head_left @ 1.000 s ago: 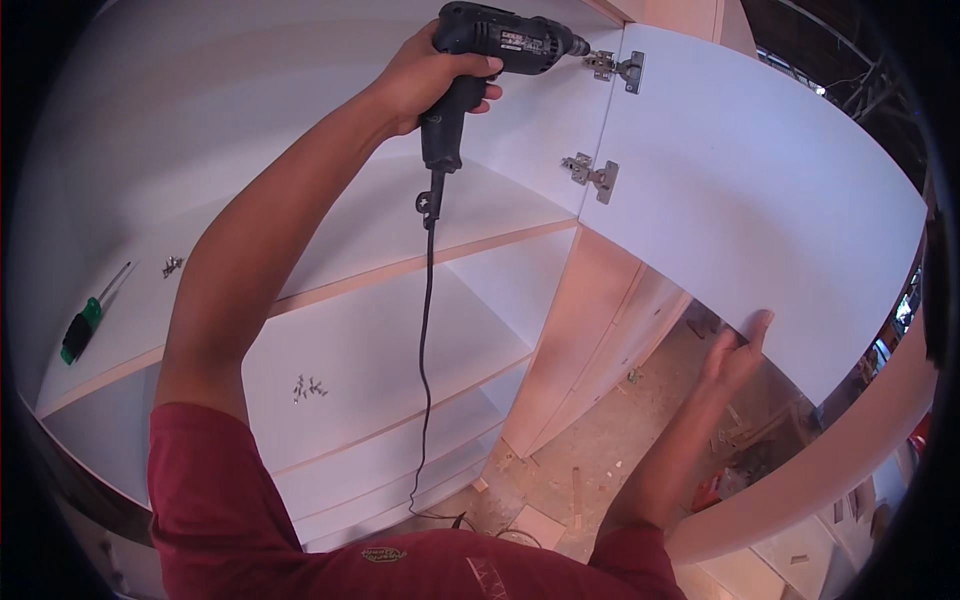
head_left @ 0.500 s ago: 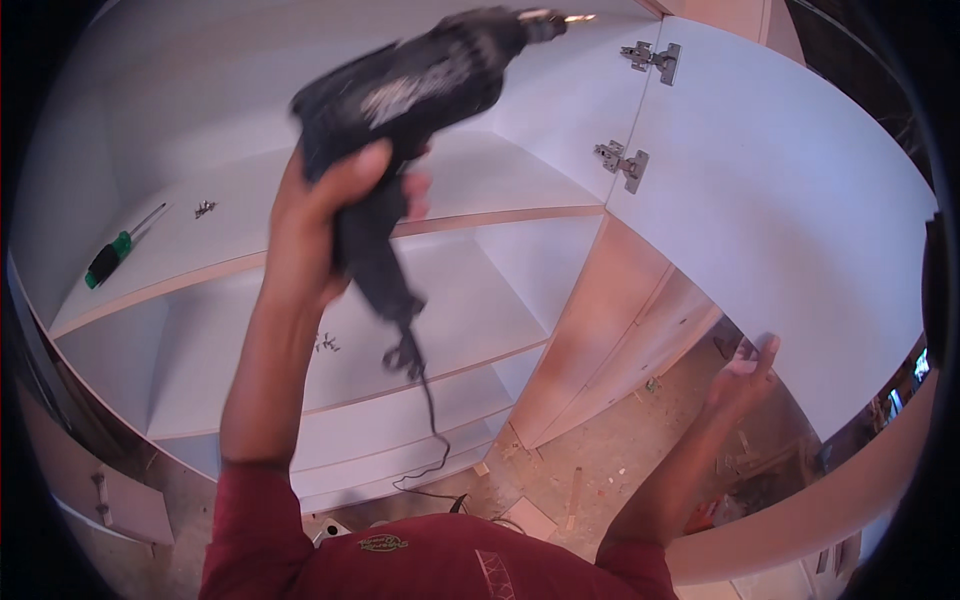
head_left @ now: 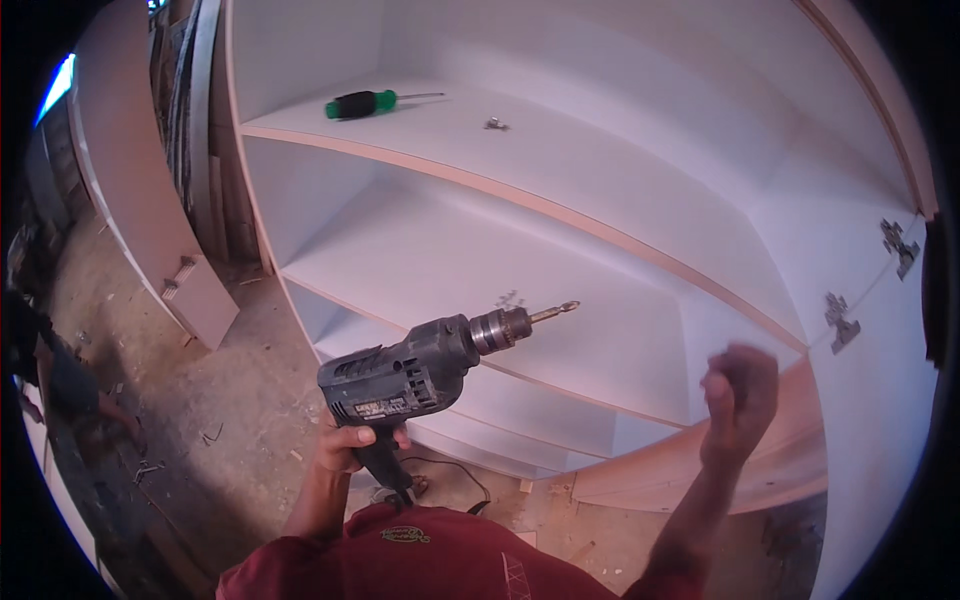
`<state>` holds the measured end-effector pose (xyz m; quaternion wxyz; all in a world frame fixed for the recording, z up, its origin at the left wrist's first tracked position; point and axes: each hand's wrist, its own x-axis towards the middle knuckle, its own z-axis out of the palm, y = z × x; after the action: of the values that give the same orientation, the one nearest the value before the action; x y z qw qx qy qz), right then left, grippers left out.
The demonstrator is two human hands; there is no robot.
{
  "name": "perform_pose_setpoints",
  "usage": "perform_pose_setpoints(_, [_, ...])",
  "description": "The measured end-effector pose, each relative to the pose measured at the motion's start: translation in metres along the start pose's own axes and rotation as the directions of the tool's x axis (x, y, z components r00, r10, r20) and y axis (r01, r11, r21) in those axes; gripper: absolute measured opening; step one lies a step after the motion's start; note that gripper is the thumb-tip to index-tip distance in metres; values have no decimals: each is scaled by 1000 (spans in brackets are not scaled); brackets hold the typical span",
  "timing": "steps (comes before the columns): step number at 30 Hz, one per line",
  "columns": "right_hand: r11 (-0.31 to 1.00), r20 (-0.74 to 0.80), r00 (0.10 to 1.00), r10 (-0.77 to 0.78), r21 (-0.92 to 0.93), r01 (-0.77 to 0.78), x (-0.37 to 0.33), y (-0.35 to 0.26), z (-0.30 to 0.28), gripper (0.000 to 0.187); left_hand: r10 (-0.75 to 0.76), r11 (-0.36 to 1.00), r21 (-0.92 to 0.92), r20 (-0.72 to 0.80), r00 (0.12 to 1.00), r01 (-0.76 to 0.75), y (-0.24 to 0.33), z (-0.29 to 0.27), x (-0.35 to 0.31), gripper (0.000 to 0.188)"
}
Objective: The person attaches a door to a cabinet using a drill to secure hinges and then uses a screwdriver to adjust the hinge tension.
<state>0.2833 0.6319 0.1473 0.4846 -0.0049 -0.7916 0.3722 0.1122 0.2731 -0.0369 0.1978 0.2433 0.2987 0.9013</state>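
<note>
My left hand (head_left: pixel 345 445) is wrapped round the grip of a black corded power drill (head_left: pixel 400 375). The drill's bit (head_left: pixel 553 312) points right and slightly up, in front of the cabinet's shelves and touching nothing. My right hand (head_left: pixel 740 395) is raised before the right end of the cabinet, apart from the door; motion blurs its loosely curled fingers, and whether anything is in them does not show. On the upper shelf (head_left: pixel 600 190) lie a green and black screwdriver (head_left: pixel 362 104) and a small pile of screws (head_left: pixel 496 124). More screws (head_left: pixel 510 298) lie on the shelf below, partly behind the drill.
Two metal hinges, an upper one (head_left: pixel 900 248) and a lower one (head_left: pixel 841 323), join the white door (head_left: pixel 880 430) to the cabinet's right side. The drill's cord (head_left: pixel 470 470) trails down behind my shirt. A board (head_left: pixel 130 150) leans at the left, above a littered floor (head_left: pixel 240 400).
My view has swung left. The drill has come down from high up to in front of the lower shelves. My right hand has left the door's lower edge and risen.
</note>
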Motion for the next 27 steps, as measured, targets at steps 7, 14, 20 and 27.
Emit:
perform_pose_setpoints(7, [920,532,814,-233,-151,362,217,36,101,20,61,997,-44,-6,998,-61,-33,17,7,81])
perform_pose_setpoints(14, [846,588,799,-122,-360,394,259,113,184,23,54,992,-109,-29,998,-57,-47,-26,9,106])
perform_pose_setpoints(20, [795,583,801,-135,-419,439,249,81,202,9,-45,996,79,-98,994,53,-35,-48,7,111])
perform_pose_setpoints(27, [804,462,841,-281,-366,469,244,25,178,11,-338,921,178,-71,938,346,-39,-70,37,102])
